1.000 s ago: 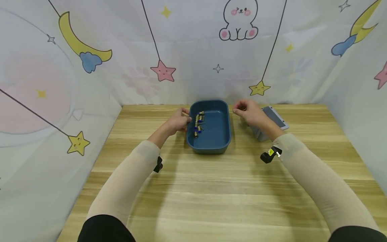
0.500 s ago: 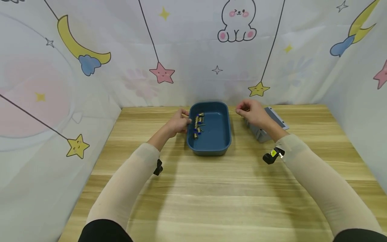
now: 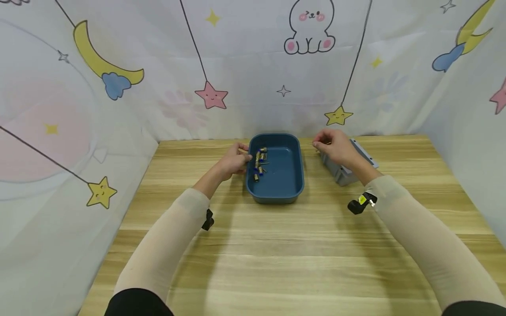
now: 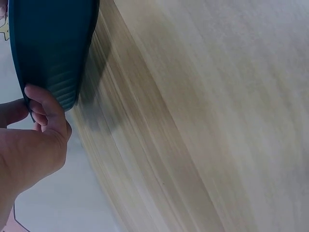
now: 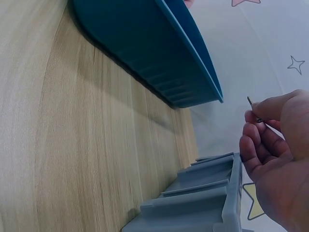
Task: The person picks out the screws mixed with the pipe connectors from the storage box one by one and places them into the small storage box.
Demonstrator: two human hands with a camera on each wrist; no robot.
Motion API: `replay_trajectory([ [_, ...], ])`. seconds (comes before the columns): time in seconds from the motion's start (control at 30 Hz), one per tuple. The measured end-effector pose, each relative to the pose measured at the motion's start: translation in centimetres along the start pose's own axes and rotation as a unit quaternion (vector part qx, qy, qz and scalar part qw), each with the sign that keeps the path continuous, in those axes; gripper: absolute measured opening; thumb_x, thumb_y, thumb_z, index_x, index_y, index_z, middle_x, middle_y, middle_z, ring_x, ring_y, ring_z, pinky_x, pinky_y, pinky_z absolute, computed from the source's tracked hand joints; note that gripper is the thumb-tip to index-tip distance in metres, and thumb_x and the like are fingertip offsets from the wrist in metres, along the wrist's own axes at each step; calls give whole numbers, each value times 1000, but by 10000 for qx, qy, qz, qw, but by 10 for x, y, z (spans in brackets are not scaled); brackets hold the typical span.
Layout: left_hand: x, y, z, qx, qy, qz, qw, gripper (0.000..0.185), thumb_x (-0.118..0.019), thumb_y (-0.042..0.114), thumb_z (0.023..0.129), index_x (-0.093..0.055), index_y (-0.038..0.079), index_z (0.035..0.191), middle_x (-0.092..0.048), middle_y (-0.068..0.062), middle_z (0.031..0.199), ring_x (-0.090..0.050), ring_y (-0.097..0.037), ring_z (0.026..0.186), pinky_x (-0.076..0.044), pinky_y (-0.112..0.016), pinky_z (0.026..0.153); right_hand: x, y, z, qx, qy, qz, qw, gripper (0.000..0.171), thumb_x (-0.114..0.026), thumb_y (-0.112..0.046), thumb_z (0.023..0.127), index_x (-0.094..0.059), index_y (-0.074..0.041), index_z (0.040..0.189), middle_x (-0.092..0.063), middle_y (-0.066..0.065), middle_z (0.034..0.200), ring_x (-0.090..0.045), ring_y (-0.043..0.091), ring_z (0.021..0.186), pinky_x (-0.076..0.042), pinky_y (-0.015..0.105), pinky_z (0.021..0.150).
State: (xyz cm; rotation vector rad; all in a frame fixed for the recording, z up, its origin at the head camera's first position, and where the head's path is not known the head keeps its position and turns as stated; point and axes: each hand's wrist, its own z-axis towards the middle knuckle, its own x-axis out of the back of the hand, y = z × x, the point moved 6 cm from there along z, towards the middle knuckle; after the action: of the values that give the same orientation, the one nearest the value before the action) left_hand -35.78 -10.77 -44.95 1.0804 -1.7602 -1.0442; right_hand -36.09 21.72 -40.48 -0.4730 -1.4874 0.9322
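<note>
My left hand (image 3: 234, 160) grips the left rim of a blue plastic tray (image 3: 284, 175), fingers outside and thumb at the edge; the left wrist view shows the fingertips (image 4: 36, 94) on that rim. Inside the tray, along its left side, lie several brass fittings (image 3: 257, 160) with blue rings and a few thin metal pins (image 3: 264, 163). Right of the tray, my right hand (image 3: 336, 147) is raised over the far end of a grey plastic box (image 3: 344, 175). Its thumb and forefinger pinch a thin nail-like metal piece (image 5: 250, 100), whose other end is hidden by the fingers.
The grey box has ribbed, stepped sides (image 5: 203, 193) and stands on the wooden table (image 3: 276, 250), a short gap from the tray. A white printed cloth (image 3: 253, 105) hangs behind the table and along both sides.
My right hand has drawn rightward, away from the tray and toward the grey box, still pinching the thin metal piece. The tray and my left hand have shifted very slightly right.
</note>
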Motion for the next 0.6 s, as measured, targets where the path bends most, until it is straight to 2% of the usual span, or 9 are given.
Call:
replay_trajectory([
  [0.23,-3,1,1,-47,-7,-182,9998,34,-55,13,111,-41,7,141,-54,-22,131,-62,-28,103,-56,-45,84,6,3,-1,-111,72,-148,9998,23,-61,-23,110,-69,-2,117,-69,17,113,-63,28,100,-51,35,79],
  [0.4,-1,-3,1,0,49,-281,9996,37,-58,16,110,-44,8,143,-55,-15,122,-56,-24,98,-55,-44,86,8,4,-1,-51,129,-166,9998,21,-62,-22,110,-70,-3,115,-69,15,110,-63,26,98,-51,34,79],
  [0.5,2,-8,1,17,65,-395,9992,38,-58,19,110,-45,7,143,-54,-13,122,-52,-23,97,-54,-46,91,7,5,-1,-49,125,-136,9998,21,-62,-21,110,-70,-2,115,-69,14,109,-62,25,97,-51,32,77],
  [0.6,3,-14,1,-51,-32,-564,9984,31,-58,21,111,-46,7,135,-53,-13,122,-53,-22,94,-55,-45,90,8,5,-3,-40,129,-111,9998,20,-62,-21,110,-70,-2,114,-68,13,108,-61,24,95,-50,30,75],
])
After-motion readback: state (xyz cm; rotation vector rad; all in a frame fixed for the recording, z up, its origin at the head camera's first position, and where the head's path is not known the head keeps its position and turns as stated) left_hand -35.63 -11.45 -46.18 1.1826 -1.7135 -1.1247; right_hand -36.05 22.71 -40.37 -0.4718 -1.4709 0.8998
